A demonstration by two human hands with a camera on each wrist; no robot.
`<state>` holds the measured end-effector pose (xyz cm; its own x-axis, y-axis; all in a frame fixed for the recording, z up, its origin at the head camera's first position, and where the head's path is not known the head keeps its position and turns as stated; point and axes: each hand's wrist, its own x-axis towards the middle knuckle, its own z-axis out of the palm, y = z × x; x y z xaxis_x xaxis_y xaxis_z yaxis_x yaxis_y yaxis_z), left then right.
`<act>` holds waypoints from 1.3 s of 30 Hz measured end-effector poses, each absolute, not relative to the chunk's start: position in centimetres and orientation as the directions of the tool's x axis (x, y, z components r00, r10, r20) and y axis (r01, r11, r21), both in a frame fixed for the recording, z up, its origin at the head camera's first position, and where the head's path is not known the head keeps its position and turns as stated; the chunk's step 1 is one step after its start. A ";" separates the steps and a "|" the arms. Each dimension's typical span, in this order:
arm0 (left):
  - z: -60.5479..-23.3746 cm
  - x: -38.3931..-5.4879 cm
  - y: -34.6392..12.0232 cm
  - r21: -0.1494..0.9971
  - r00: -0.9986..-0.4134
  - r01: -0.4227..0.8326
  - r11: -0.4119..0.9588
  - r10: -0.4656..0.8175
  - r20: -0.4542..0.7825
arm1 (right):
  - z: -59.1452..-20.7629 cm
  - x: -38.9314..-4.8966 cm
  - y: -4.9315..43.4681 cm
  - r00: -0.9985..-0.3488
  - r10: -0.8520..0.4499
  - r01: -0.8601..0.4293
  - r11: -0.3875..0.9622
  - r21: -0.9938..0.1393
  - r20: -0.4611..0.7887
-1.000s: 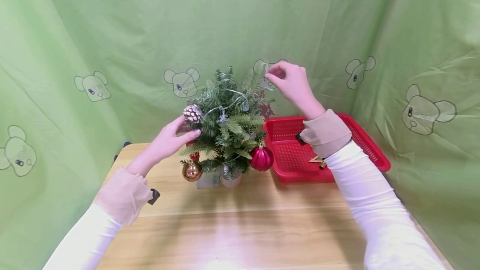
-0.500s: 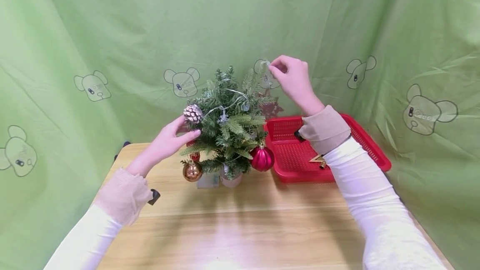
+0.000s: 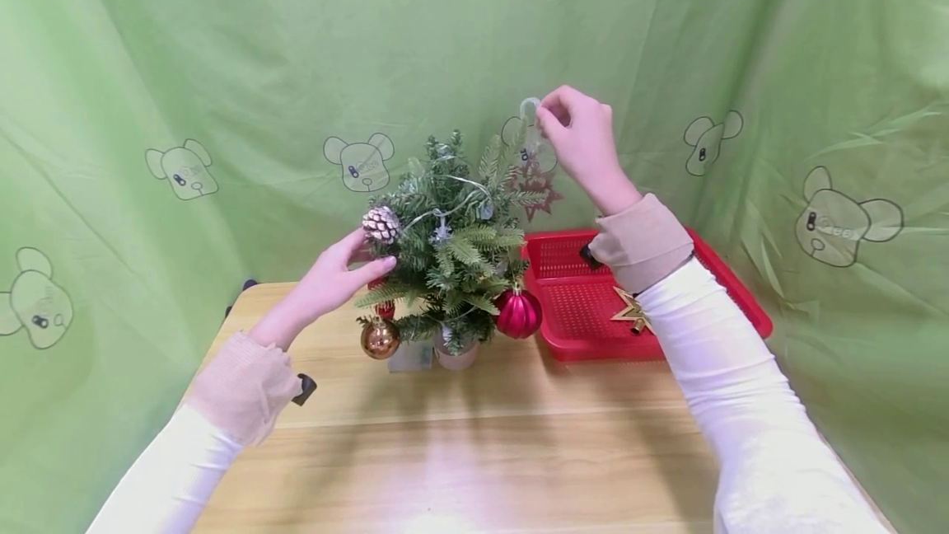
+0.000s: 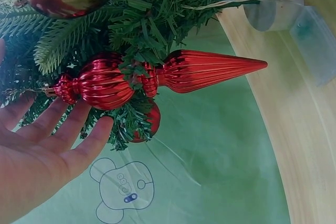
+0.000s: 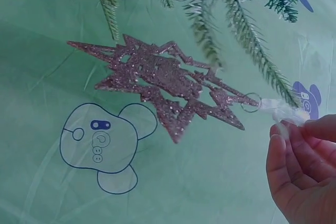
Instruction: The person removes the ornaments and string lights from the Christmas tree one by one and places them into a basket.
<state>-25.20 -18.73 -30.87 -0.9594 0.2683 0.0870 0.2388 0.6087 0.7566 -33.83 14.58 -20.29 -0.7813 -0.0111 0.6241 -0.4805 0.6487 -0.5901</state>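
A small artificial Christmas tree [image 3: 460, 262] stands on the table in a pale pot. My left hand [image 3: 337, 274] is at its left side with fingers spread, against the branches just below a frosted pine cone [image 3: 381, 225]. In the left wrist view those fingers lie beside a long red finial ornament [image 4: 205, 72]. My right hand [image 3: 586, 138], raised at the upper right of the tree, pinches a whitish ribbon loop [image 5: 278, 109]. From the ribbon hangs a glittery pinkish star ornament [image 5: 163, 74], close to the branch tips.
A red plastic basket [image 3: 593, 351] sits to the right of the tree, holding a gold star [image 3: 630, 316]. A gold ball [image 3: 381, 339] and a magenta ball [image 3: 517, 313] hang low on the tree. Green curtain [image 3: 445, 23] surrounds the wooden table [image 3: 445, 452].
My right hand has risen and shifted slightly right, lifting the ribbon and the star ornament with it. The left hand has stayed in place against the tree.
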 end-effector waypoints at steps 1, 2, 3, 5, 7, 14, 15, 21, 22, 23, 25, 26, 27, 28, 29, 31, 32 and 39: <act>-30.9 -25.2 -18.7 0.757 -0.959 0.238 0.608 0.268 0.087 | -20.2 -33.8 14.6 -0.778 -0.009 -0.483 0.646 -0.590 0.628; -30.9 -25.2 -18.7 0.758 -0.960 0.238 0.607 0.268 0.086 | -20.1 -33.8 14.5 -0.776 -0.007 -0.485 0.645 -0.590 0.631; -30.9 -25.2 -18.7 0.758 -0.960 0.235 0.608 0.266 0.083 | -20.0 -33.8 14.5 -0.774 -0.005 -0.486 0.645 -0.590 0.633; -30.8 -25.1 -18.7 0.755 -0.960 0.234 0.613 0.267 0.081 | -19.8 -33.8 14.6 -0.773 -0.002 -0.487 0.644 -0.591 0.635; -30.8 -25.1 -18.7 0.751 -0.961 0.229 0.620 0.264 0.076 | -19.5 -33.7 14.7 -0.777 0.002 -0.481 0.643 -0.596 0.630; -30.7 -25.0 -18.6 0.735 -0.963 0.223 0.640 0.260 0.066 | -18.8 -33.3 15.6 -0.793 0.035 -0.448 0.643 -0.621 0.608; -30.7 -25.0 -18.5 0.735 -0.963 0.224 0.640 0.261 0.066 | -18.8 -33.2 15.8 -0.795 0.041 -0.442 0.644 -0.624 0.605; -30.8 -25.1 -18.4 0.739 -0.963 0.222 0.636 0.263 0.063 | -18.6 -33.1 17.0 -0.796 0.072 -0.417 0.655 -0.630 0.602; -30.8 -25.1 -18.4 0.740 -0.962 0.224 0.635 0.266 0.063 | -18.6 -33.0 17.2 -0.796 0.077 -0.413 0.656 -0.631 0.601; -30.8 -25.1 -18.4 0.741 -0.961 0.226 0.633 0.269 0.064 | -18.5 -33.0 17.4 -0.796 0.082 -0.410 0.656 -0.634 0.600; -30.8 -25.0 -18.4 0.741 -0.959 0.231 0.630 0.275 0.066 | -18.5 -32.9 17.9 -0.798 0.092 -0.401 0.657 -0.639 0.596; -30.8 -25.0 -18.4 0.741 -0.959 0.233 0.630 0.277 0.067 | -18.5 -32.9 18.2 -0.799 0.097 -0.397 0.657 -0.642 0.594; -30.8 -25.0 -18.4 0.740 -0.958 0.236 0.629 0.279 0.068 | -18.6 -32.9 18.4 -0.803 0.102 -0.392 0.651 -0.650 0.587; -30.8 -25.0 -18.3 0.740 -0.957 0.238 0.629 0.281 0.069 | -18.6 -32.9 18.7 -0.807 0.108 -0.386 0.649 -0.656 0.581; -30.7 -25.0 -18.3 0.740 -0.957 0.239 0.629 0.281 0.070 | -18.6 -32.9 19.0 -0.808 0.114 -0.380 0.650 -0.658 0.579; -30.6 -25.0 -18.3 0.740 -0.957 0.239 0.628 0.281 0.071 | -18.8 -33.0 19.5 -0.812 0.124 -0.368 0.649 -0.666 0.570; -30.6 -25.0 -18.3 0.741 -0.957 0.240 0.627 0.281 0.071 | -18.9 -33.0 19.8 -0.815 0.129 -0.362 0.648 -0.670 0.565; -30.4 -24.9 -18.2 0.740 -0.958 0.234 0.631 0.278 0.067 | -20.5 -33.4 21.6 -0.830 0.155 -0.305 0.679 -0.668 0.536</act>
<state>-24.86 -18.22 -30.39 -0.9584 0.2775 0.0669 0.2343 0.6307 0.7398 -33.44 21.63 -20.51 -0.8302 0.1545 0.5356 -0.3046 0.6789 -0.6681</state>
